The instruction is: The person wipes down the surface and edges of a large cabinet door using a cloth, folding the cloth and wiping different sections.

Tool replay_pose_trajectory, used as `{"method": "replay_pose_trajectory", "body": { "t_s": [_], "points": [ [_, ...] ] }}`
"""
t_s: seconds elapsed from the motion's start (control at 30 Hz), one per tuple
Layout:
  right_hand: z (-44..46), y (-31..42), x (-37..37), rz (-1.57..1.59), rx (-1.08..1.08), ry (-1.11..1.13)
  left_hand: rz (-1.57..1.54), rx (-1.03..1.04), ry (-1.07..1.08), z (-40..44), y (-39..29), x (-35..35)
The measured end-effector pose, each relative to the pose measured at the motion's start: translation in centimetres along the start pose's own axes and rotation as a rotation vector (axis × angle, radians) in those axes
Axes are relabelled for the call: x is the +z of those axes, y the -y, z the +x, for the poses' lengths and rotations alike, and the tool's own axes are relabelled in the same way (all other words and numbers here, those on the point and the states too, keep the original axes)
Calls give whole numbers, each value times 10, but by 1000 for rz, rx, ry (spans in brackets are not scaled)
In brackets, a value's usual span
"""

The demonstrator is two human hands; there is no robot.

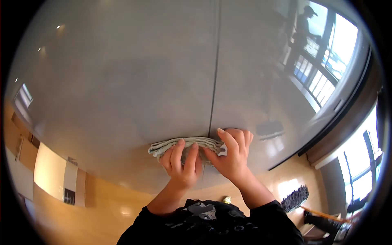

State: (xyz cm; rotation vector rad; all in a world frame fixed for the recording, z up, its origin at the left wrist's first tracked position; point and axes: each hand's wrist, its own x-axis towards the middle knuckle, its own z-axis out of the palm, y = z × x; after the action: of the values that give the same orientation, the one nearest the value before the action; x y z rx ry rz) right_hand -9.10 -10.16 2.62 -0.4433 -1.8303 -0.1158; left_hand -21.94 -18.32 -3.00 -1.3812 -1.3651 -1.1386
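A pale, grey-green folded cloth (185,143) lies in several layers against a large glossy grey panel (134,94). My left hand (182,163) grips it from below, fingertips pressed over its near side. At the cloth's right end is my right hand (232,153). Its thumb touches the cloth and its index finger bends above that end, while the other fingers curl close to the panel. The underside of the cloth is partly hidden by my fingers.
A thin dark seam (213,90) runs down the panel to the cloth. Windows and a figure in a cap are mirrored in the panel. At lower right are a dark bristly brush head (295,199) and an orange stick (324,215), above a wood-coloured floor (110,200).
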Motion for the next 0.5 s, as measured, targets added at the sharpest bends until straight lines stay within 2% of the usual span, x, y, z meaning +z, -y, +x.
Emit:
{"method": "replay_pose_trajectory", "body": {
  "t_s": [0.07,0.17,0.23,0.3,0.4,0.5],
  "points": [
    [-1,-8,-3,36,-4,13,101,26,13,-11,5,12],
    [-11,-37,-18,39,-48,-49,152,-76,-37,-25,-8,34],
    [-23,-68,-31,7,-81,-77,233,-44,-47,-34,-4,45],
    [-30,-95,-31,42,-46,-202,305,17,-69,-31,1,50],
    [-31,-117,-33,-236,-23,-225,362,29,-98,-31,9,49],
    [-38,-129,-35,-281,-66,-254,363,14,-157,-29,8,46]
  ]
}}
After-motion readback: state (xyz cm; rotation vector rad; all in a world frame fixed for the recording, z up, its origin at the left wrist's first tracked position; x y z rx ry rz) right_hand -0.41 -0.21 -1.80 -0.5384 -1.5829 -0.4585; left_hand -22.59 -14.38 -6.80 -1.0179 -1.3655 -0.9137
